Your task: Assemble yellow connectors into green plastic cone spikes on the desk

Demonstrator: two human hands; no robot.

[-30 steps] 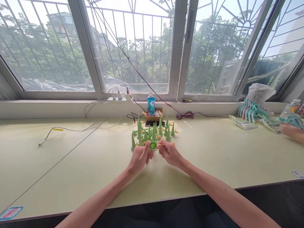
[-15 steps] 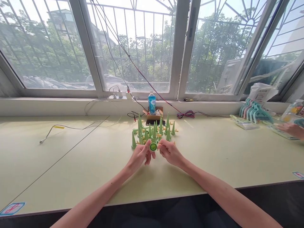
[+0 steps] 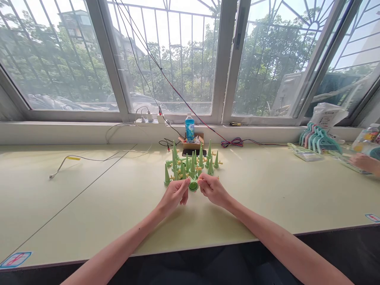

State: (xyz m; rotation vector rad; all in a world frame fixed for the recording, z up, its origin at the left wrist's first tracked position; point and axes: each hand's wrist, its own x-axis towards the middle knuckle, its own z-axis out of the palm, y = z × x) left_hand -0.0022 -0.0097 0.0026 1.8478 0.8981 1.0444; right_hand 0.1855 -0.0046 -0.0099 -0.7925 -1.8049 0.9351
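Note:
Both of my hands meet over the near middle of the table, around a green plastic watering spike [image 3: 193,185] whose round hollow end faces me. My left hand [image 3: 175,194] grips it from the left, thumb on top. On its other side my right hand [image 3: 214,190] is closed in a pinch; a small yellowish part, probably the spike's valve, barely shows at the fingertips. Just beyond stand several similar green spikes [image 3: 167,174] with cone tips up and yellow valves [image 3: 220,163] sticking out sideways.
Behind the spikes are a dark phone [image 3: 194,152], a small cardboard box [image 3: 192,146] and a blue bottle [image 3: 190,128]. A grey cable [image 3: 97,160] lies left, a coiled red-black wire [image 3: 233,142] at the back. Farther right are hangers [image 3: 319,138] and another person's hand [image 3: 363,161].
The held spike has tilted and shifted slightly right and down, and its round end shows at a different angle. My left fingers have closed in more; my right hand has barely moved.

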